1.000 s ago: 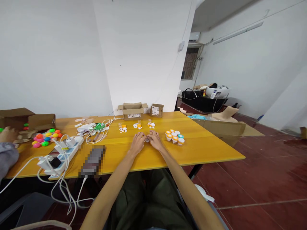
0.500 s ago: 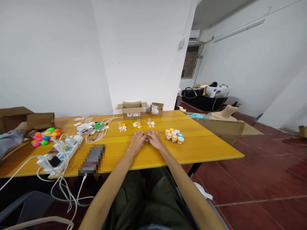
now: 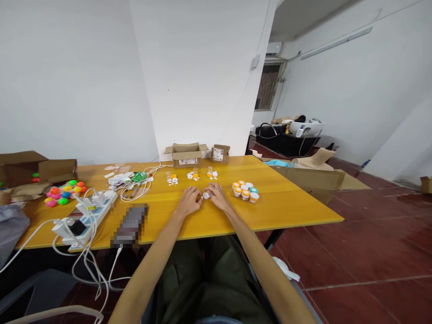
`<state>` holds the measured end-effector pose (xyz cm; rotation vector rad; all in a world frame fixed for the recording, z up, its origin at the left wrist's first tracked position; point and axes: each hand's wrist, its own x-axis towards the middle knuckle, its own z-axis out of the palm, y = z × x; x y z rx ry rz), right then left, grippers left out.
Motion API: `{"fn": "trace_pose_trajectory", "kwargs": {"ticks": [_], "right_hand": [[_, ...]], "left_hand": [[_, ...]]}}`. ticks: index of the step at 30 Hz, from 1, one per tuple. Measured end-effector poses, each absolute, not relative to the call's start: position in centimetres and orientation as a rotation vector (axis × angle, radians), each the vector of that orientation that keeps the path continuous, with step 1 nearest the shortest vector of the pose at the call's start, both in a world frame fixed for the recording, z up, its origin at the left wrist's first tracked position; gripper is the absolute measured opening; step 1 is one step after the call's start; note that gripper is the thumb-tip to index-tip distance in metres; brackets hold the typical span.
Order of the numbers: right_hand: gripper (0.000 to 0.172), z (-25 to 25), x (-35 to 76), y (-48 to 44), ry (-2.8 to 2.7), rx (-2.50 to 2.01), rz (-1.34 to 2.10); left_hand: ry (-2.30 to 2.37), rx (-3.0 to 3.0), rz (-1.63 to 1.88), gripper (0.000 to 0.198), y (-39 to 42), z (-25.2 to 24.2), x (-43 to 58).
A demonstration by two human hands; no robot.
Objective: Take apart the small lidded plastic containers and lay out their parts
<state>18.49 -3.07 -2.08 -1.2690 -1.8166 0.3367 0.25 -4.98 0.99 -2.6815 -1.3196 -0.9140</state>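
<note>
My left hand and my right hand rest close together on the yellow table, fingers curled. A small white round piece lies between their fingertips; whether either hand grips it I cannot tell. Just right of my right hand stands a cluster of small jars with orange, white and teal lids. Beyond my hands lie three little groups of white and orange parts.
Two cardboard boxes stand at the table's far edge. A power strip with white cables, a blurred-out flat object, colourful balls and another box lie left. Another person's grey sleeve shows at far left.
My hands have drawn slightly apart, uncovering the small white piece between them. The other person's arm at the left has pulled back toward the table's near edge.
</note>
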Motion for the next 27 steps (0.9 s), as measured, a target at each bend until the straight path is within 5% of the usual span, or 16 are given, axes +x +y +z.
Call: {"fn": "trace_pose_trajectory", "kwargs": {"ticks": [27], "right_hand": [[0.029,-2.8,18.1,-2.4,-1.662,-1.243,0.482]], "left_hand": [[-1.473,-2.815,-1.473,0.009,-3.7,1.8,1.8]]}}
